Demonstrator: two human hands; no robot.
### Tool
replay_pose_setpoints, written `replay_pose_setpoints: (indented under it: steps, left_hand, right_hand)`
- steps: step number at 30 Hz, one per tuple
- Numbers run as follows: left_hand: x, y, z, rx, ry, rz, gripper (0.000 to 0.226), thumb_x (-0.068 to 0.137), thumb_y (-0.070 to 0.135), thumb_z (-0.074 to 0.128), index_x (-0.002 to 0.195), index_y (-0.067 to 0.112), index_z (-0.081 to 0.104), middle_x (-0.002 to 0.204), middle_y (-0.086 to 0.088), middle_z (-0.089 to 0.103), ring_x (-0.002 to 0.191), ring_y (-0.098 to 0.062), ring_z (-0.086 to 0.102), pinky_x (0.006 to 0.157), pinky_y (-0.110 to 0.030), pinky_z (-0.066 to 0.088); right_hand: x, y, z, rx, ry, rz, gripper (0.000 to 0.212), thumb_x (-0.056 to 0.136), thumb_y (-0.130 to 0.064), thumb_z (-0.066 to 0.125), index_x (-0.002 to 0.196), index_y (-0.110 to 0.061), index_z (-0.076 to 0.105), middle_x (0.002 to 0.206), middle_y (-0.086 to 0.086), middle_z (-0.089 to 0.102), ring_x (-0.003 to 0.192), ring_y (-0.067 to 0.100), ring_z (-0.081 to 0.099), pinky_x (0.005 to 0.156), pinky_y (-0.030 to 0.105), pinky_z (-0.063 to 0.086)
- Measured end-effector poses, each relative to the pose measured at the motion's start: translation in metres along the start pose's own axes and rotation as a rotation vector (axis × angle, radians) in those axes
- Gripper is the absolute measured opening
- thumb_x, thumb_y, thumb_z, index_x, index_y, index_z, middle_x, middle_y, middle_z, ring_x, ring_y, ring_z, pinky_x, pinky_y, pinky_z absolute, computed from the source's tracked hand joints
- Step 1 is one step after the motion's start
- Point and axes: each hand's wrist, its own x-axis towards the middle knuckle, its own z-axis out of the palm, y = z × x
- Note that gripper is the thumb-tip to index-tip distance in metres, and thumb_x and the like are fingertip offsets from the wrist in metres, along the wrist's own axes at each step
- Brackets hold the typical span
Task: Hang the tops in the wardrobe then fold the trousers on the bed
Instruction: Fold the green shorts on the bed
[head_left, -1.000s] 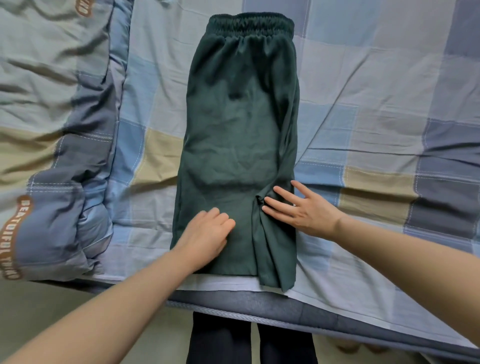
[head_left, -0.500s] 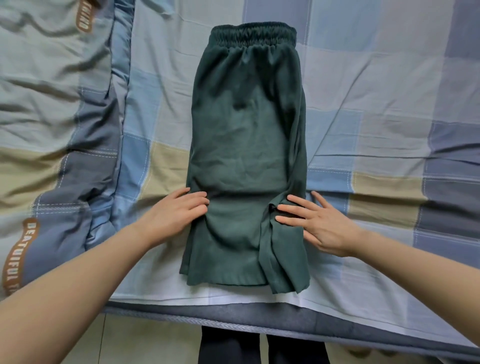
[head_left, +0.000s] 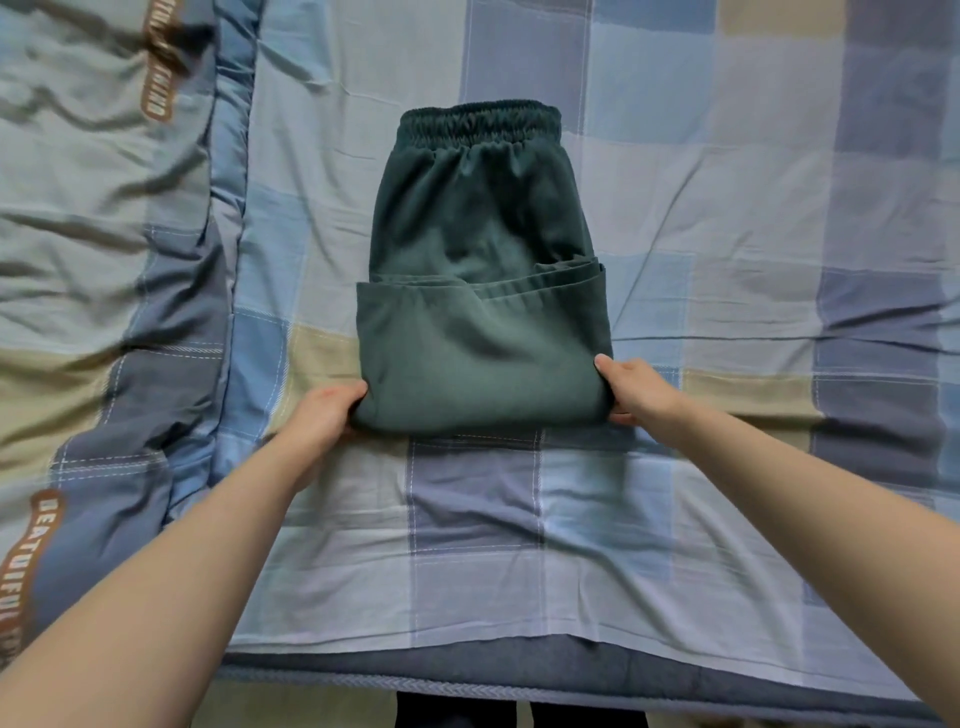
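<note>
Trousers (head_left: 480, 332) dark green, hems folded up

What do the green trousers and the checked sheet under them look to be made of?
Trousers: soft matte knit, probably cotton jersey or fleece; they drape in rounded folds, and the gathered waistband looks elasticated. Sheet: thin woven fabric, likely cotton or a blend; it lies flat with fine sharp creases and a faint sheen.

Bedroom in a home: bed (head_left: 675, 670) w/ checked blue, grey & tan sheet (head_left: 727, 234), matching rumpled quilt (head_left: 93, 260) bunched at left, green trousers (head_left: 483, 291) folded on top.
</note>
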Motion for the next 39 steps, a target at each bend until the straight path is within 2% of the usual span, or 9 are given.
replay_pose_setpoints:
  steps: [7,14,18,23,27,30,33,36,39]
  left_hand:
    - [-0.015,-0.021,-0.003,0.037,-0.010,0.101,0.022,0.091,0.024,0.066,0.085,0.004,0.062,0.082,-0.010,0.054,0.079,-0.020,0.046,0.075,-0.035,0.035]
    - [-0.025,-0.034,0.004,-0.253,0.038,0.002,0.010,0.093,0.016,0.064,0.084,0.012,0.067,0.088,-0.006,0.070,0.080,-0.016,0.064,0.078,-0.024,0.052]
    - [-0.036,-0.037,0.000,-0.120,0.071,-0.010,0.007,0.088,0.014,0.070,0.086,0.015,0.063,0.089,-0.010,0.068,0.082,-0.024,0.061,0.084,-0.037,0.051]
    - [-0.083,-0.057,-0.007,0.208,0.125,0.062,0.049,0.087,0.012,0.069,0.122,0.028,0.039,0.072,-0.015,0.068,0.067,-0.024,0.061,0.077,-0.039,0.051]
    - [-0.145,-0.067,-0.017,0.295,0.005,0.187,0.052,0.092,0.004,0.058,0.111,0.048,0.038,0.054,-0.004,0.043,0.050,-0.016,0.034,0.055,-0.030,0.033]
    - [-0.184,-0.065,-0.027,0.257,-0.045,0.180,0.035,0.092,-0.002,0.055,0.099,0.032,0.053,0.060,-0.007,0.043,0.058,-0.018,0.035,0.056,-0.029,0.028]
    - [-0.208,-0.062,-0.037,0.195,-0.070,0.134,0.022,0.090,-0.007,0.058,0.088,0.012,0.069,0.073,-0.009,0.056,0.070,-0.019,0.050,0.066,-0.028,0.040]
    - [-0.224,-0.061,-0.039,0.145,-0.108,0.056,0.024,0.080,-0.006,0.073,0.099,0.009,0.069,0.074,-0.009,0.049,0.066,-0.016,0.049,0.067,-0.021,0.044]
    - [-0.226,-0.061,-0.030,0.340,-0.175,0.101,0.042,0.068,-0.005,0.082,0.102,0.015,0.066,0.077,0.001,0.055,0.057,0.000,0.051,0.062,-0.011,0.043]
  right_hand:
    - [-0.015,0.040,-0.004,0.259,-0.141,-0.053,0.035,0.103,-0.035,0.037,0.103,-0.018,0.067,0.103,-0.009,0.074,0.097,0.004,0.067,0.083,0.027,0.053]
    - [-0.016,0.038,0.004,0.227,-0.038,-0.064,0.032,0.101,-0.039,0.040,0.099,-0.017,0.063,0.102,-0.006,0.070,0.095,0.009,0.065,0.079,0.030,0.054]
    - [-0.026,0.038,0.000,0.220,0.096,-0.004,0.033,0.093,-0.039,0.058,0.100,-0.008,0.053,0.092,0.006,0.054,0.081,0.018,0.056,0.066,0.035,0.059]
    - [-0.074,0.056,-0.001,0.190,0.024,0.157,0.019,0.093,-0.021,0.061,0.104,-0.008,0.052,0.094,0.015,0.056,0.081,0.022,0.055,0.058,0.036,0.057]
    - [-0.139,0.074,-0.008,0.138,0.061,-0.103,0.026,0.096,-0.004,0.046,0.109,-0.019,0.030,0.084,0.015,0.059,0.074,0.021,0.056,0.057,0.033,0.058]
    - [-0.184,0.083,-0.015,0.032,-0.089,-0.322,0.023,0.097,0.000,0.044,0.099,-0.023,0.042,0.087,0.014,0.056,0.072,0.021,0.054,0.068,0.040,0.055]
    - [-0.207,0.095,-0.021,-0.190,-0.192,-0.408,0.027,0.087,-0.005,0.064,0.101,-0.028,0.057,0.102,-0.007,0.056,0.087,0.011,0.056,0.077,0.024,0.052]
    - [-0.210,0.110,-0.021,-0.446,-0.219,-0.435,0.055,0.081,-0.009,0.069,0.124,-0.033,0.046,0.117,-0.008,0.041,0.107,0.005,0.048,0.091,0.020,0.048]
    - [-0.197,0.118,-0.013,-0.736,-0.198,-0.450,0.071,0.083,-0.012,0.063,0.146,-0.022,0.029,0.117,-0.006,0.029,0.103,0.009,0.044,0.094,0.016,0.037]
